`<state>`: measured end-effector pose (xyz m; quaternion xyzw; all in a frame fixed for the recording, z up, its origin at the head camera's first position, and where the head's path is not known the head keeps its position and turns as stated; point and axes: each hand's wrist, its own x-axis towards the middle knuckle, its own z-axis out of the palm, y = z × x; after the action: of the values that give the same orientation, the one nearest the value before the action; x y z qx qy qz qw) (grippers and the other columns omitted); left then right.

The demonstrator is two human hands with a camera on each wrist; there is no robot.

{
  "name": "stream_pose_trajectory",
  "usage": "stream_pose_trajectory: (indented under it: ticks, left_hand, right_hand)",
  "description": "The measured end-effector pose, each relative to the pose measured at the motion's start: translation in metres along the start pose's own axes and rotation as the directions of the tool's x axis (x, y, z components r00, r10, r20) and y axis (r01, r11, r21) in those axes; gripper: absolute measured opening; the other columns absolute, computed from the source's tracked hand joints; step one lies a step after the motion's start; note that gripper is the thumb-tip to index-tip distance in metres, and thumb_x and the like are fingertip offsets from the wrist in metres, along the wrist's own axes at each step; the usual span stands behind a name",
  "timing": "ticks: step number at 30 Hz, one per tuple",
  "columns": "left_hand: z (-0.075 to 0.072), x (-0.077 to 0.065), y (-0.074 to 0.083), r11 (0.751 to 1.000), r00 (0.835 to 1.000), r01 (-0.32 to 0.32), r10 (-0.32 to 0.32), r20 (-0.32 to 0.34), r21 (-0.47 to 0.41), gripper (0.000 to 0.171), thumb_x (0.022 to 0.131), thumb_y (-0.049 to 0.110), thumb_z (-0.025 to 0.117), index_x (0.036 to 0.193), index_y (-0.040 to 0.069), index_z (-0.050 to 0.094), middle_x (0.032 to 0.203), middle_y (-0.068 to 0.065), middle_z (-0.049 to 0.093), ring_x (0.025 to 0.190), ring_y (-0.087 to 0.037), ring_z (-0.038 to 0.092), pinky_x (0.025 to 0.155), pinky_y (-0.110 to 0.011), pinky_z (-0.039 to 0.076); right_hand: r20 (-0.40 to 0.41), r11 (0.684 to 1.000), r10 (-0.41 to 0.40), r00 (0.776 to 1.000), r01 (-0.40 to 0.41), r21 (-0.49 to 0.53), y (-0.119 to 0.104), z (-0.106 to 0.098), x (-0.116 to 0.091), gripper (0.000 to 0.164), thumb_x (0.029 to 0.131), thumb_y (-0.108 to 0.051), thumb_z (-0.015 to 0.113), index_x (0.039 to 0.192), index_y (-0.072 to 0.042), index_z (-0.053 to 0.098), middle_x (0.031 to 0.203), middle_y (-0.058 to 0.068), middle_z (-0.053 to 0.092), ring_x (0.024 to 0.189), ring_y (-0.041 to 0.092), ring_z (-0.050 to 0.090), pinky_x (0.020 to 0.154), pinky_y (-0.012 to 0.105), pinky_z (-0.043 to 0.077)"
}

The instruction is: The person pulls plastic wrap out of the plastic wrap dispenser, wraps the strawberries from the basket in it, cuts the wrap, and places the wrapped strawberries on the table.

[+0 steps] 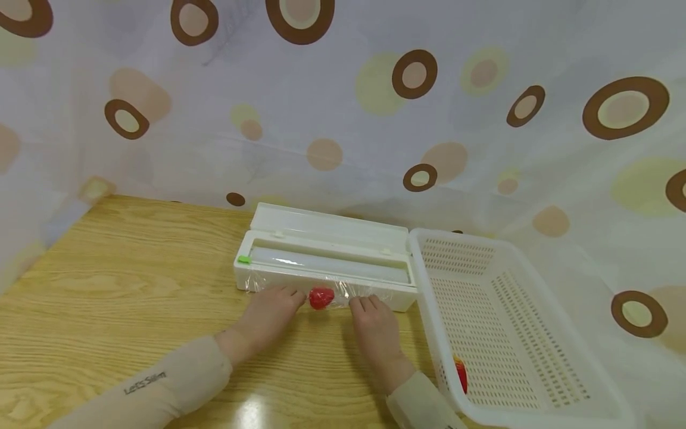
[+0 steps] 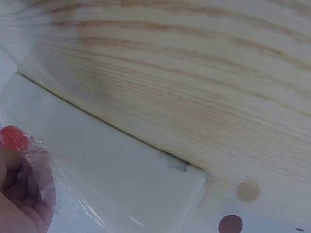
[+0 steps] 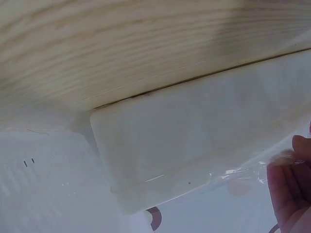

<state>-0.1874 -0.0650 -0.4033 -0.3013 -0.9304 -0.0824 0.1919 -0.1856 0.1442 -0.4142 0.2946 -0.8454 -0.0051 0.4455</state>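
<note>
A white cling film dispenser (image 1: 327, 286) lies on the table with its lid (image 1: 329, 229) raised and a film roll (image 1: 332, 263) inside. Clear cling film (image 1: 343, 288) comes down over its front edge. My left hand (image 1: 273, 313) grips the film with curled fingers, just left of a small red rounded object (image 1: 321, 298) that has film over it. On the other side of that object, my right hand (image 1: 375, 328) pinches the film between thumb and fingers. In the left wrist view the film (image 2: 46, 167) stretches from the left hand's fingers toward the dispenser front (image 2: 116, 170).
A white perforated plastic basket (image 1: 423, 286) stands against the dispenser's right end. Inside it, near the left wall, lies a red and yellow item (image 1: 460, 374). A green slider (image 1: 244, 260) sits at the dispenser's left end. Behind the wooden table (image 1: 134, 286) hangs a dotted curtain (image 1: 321, 107).
</note>
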Motion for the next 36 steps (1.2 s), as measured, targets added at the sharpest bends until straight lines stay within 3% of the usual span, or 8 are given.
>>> stream_pose_trajectory:
  ticks: [8, 12, 14, 17, 20, 24, 31, 36]
  left_hand:
    - [-0.005, -0.001, 0.003, 0.996, 1.000, -0.003, 0.003, 0.006, -0.086, 0.019, 0.080, -0.005, 0.066, 0.096, 0.004, 0.062, 0.090, -0.008, 0.067, 0.086, -0.021, 0.064, 0.075, -0.031, 0.055]
    - [-0.005, -0.001, 0.004, 0.995, 1.000, -0.009, 0.011, 0.018, -0.095, 0.019, 0.079, -0.006, 0.065, 0.096, 0.005, 0.062, 0.088, -0.007, 0.066, 0.083, -0.020, 0.063, 0.073, -0.030, 0.054]
    - [-0.004, 0.000, 0.005, 0.995, 1.000, -0.004, 0.006, 0.027, -0.097, 0.019, 0.080, -0.004, 0.066, 0.096, 0.005, 0.063, 0.087, -0.007, 0.066, 0.082, -0.020, 0.063, 0.072, -0.029, 0.054]
    - [-0.002, 0.001, 0.005, 0.990, 0.998, 0.036, -0.028, 0.058, -0.134, 0.016, 0.082, 0.000, 0.065, 0.098, 0.005, 0.064, 0.086, -0.007, 0.064, 0.080, -0.020, 0.062, 0.071, -0.030, 0.054]
    - [0.000, 0.003, 0.004, 0.974, 0.990, 0.103, -0.082, 0.111, -0.202, 0.016, 0.086, 0.003, 0.063, 0.101, 0.005, 0.064, 0.086, -0.007, 0.061, 0.081, -0.020, 0.060, 0.073, -0.033, 0.053]
    - [0.003, 0.005, 0.000, 0.945, 0.982, 0.169, -0.135, 0.135, -0.279, 0.014, 0.088, 0.005, 0.061, 0.102, 0.006, 0.064, 0.089, -0.007, 0.062, 0.086, -0.023, 0.061, 0.078, -0.036, 0.053]
    - [0.008, 0.007, -0.005, 0.947, 0.990, 0.141, -0.132, 0.050, -0.288, 0.015, 0.091, 0.009, 0.057, 0.104, 0.013, 0.063, 0.100, -0.006, 0.068, 0.099, -0.025, 0.065, 0.086, -0.037, 0.052]
    - [0.007, 0.003, -0.004, 0.918, 0.978, 0.208, -0.185, 0.102, -0.337, 0.015, 0.089, 0.010, 0.060, 0.104, 0.009, 0.064, 0.100, -0.007, 0.067, 0.098, -0.025, 0.064, 0.086, -0.039, 0.051]
  right_hand:
    - [-0.044, 0.997, 0.047, 0.998, -0.044, 0.061, -0.002, -0.011, -0.005, 0.015, 0.065, 0.013, 0.061, 0.071, 0.000, 0.056, 0.067, 0.010, 0.061, 0.062, 0.023, 0.057, 0.055, 0.028, 0.049]
    - [0.070, 0.995, 0.087, 0.994, -0.089, 0.035, -0.007, -0.016, -0.008, 0.022, 0.062, 0.014, 0.068, 0.070, -0.002, 0.055, 0.066, 0.007, 0.059, 0.062, 0.020, 0.054, 0.055, 0.026, 0.048]
    - [0.181, 0.992, 0.118, 0.976, -0.122, 0.013, -0.010, -0.017, -0.008, 0.023, 0.062, 0.013, 0.069, 0.071, -0.003, 0.055, 0.068, 0.006, 0.060, 0.063, 0.019, 0.053, 0.055, 0.025, 0.047]
    - [0.347, 0.984, 0.173, 0.922, -0.179, -0.016, -0.012, -0.016, -0.004, 0.022, 0.066, 0.011, 0.069, 0.073, -0.005, 0.057, 0.070, 0.006, 0.061, 0.066, 0.019, 0.053, 0.057, 0.025, 0.048]
    - [0.435, 0.975, 0.212, 0.875, -0.218, -0.037, -0.014, -0.016, 0.001, 0.018, 0.069, 0.009, 0.068, 0.075, -0.005, 0.058, 0.071, 0.006, 0.061, 0.068, 0.019, 0.055, 0.058, 0.026, 0.049]
    - [0.457, 0.969, 0.236, 0.858, -0.245, -0.040, -0.014, -0.016, 0.007, 0.016, 0.072, 0.008, 0.068, 0.077, -0.005, 0.061, 0.070, 0.005, 0.058, 0.067, 0.018, 0.054, 0.054, 0.025, 0.048]
    - [0.490, 0.967, 0.244, 0.837, -0.250, -0.054, -0.016, -0.019, 0.014, 0.015, 0.074, 0.007, 0.069, 0.077, -0.005, 0.061, 0.072, 0.004, 0.054, 0.067, 0.017, 0.054, 0.050, 0.023, 0.047]
    - [0.465, 0.974, 0.226, 0.856, -0.208, -0.090, -0.015, -0.019, 0.015, 0.014, 0.073, 0.005, 0.069, 0.076, -0.007, 0.062, 0.073, 0.004, 0.059, 0.071, 0.018, 0.057, 0.054, 0.026, 0.049]
